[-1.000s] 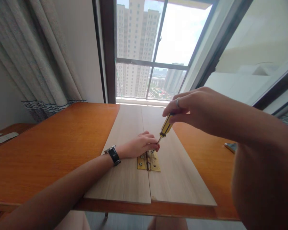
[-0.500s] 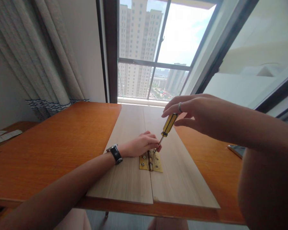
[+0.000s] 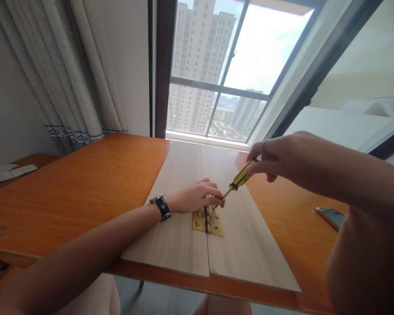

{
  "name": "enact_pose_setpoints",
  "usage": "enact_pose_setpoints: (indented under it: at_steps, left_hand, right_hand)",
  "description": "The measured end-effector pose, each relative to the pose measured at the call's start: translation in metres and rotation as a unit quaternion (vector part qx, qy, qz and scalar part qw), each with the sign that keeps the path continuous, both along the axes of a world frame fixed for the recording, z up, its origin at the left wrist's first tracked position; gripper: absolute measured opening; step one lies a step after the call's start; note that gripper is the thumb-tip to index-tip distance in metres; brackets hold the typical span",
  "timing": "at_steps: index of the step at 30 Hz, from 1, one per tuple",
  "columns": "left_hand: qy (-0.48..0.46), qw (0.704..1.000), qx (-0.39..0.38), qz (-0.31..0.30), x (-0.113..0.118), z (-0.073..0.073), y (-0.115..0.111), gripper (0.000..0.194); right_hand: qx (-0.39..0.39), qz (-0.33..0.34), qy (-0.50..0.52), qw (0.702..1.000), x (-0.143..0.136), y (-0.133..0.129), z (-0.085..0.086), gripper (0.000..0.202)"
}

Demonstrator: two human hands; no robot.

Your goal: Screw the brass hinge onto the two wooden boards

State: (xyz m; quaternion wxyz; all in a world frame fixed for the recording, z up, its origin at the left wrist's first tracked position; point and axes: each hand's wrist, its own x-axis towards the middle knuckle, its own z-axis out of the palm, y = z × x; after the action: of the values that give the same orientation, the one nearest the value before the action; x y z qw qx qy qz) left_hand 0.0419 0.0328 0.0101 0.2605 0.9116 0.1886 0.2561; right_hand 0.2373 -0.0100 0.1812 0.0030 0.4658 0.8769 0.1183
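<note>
A brass hinge [image 3: 208, 222] lies across the seam between the left pale board [image 3: 170, 245] and the right pale board [image 3: 246, 236]. Screws show in its left leaf. My left hand [image 3: 203, 195] rests over the hinge's far part, its fingertips pinched at the lower end of the screwdriver's shaft. Whether they also grip a screw is hidden. My right hand [image 3: 272, 159] is closed round the handle of a yellow and black screwdriver [image 3: 241, 176], which tilts up to the right, its tip close to the hinge's right leaf.
Both boards lie on an orange wooden table [image 3: 95, 188]. A dark flat object, perhaps a phone [image 3: 330, 217], lies at the right. Pale strips [image 3: 9, 174] are at the far left, and a window [image 3: 216, 87] stands behind the table.
My right hand has moved right and its fingers have closed more round the handle. The screwdriver leans further right. The camera view has shifted and tilted slightly.
</note>
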Motion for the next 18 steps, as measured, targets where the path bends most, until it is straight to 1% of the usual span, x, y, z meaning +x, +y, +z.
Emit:
enact_pose_setpoints:
  at_steps: [2,3,6,8,9,12,15,18]
  left_hand:
    - [0.001,1.000,0.001,0.003,0.001,0.000,0.000,0.027]
    - [0.002,1.000,0.001,0.004,0.001,0.000,0.000,0.028]
    - [0.009,1.000,0.002,0.007,0.001,-0.001,0.000,0.029]
    - [0.013,1.000,0.002,0.007,0.001,-0.001,0.000,0.029]
    - [0.014,1.000,0.001,0.007,0.001,-0.001,0.000,0.029]
    - [0.018,1.000,-0.003,0.013,0.001,0.000,0.000,0.028]
    - [0.011,1.000,-0.005,0.013,0.000,0.000,-0.001,0.025]
    - [-0.005,1.000,-0.005,0.007,-0.001,0.001,-0.002,0.025]
  right_hand:
    - [0.003,0.003,0.016,1.000,-0.001,-0.002,0.000,0.024]
    - [0.010,0.016,0.026,0.999,-0.001,-0.002,-0.001,0.022]
    - [0.030,0.079,0.059,0.995,0.000,-0.005,-0.002,0.020]
    - [0.024,0.104,0.065,0.992,0.000,-0.007,-0.002,0.021]
    - [0.023,0.104,0.064,0.992,-0.001,-0.008,-0.001,0.021]
    - [0.039,0.077,0.052,0.995,-0.001,-0.011,0.000,0.018]
    - [0.044,0.059,0.019,0.997,-0.002,-0.010,-0.001,0.016]
    - [0.061,0.060,-0.010,0.996,-0.004,-0.006,-0.004,0.028]
